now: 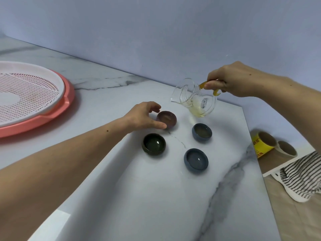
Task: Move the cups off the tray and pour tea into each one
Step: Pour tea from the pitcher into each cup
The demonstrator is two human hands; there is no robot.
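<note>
Head view: four cups stand on the marble table [156, 197], clear of the pink tray [67, 100] at left. The left hand [142, 117] rests beside the purple cup [167, 118], fingers spread around its rim. The right hand [232, 80] pinches the yellow handle of the tilted glass pitcher [196, 100] above the cups.

- You have one view only: a head-worn wide-angle camera, looking forward and down, tilted.
- It sits close above the marble counter [156, 197], wall behind.
</note>
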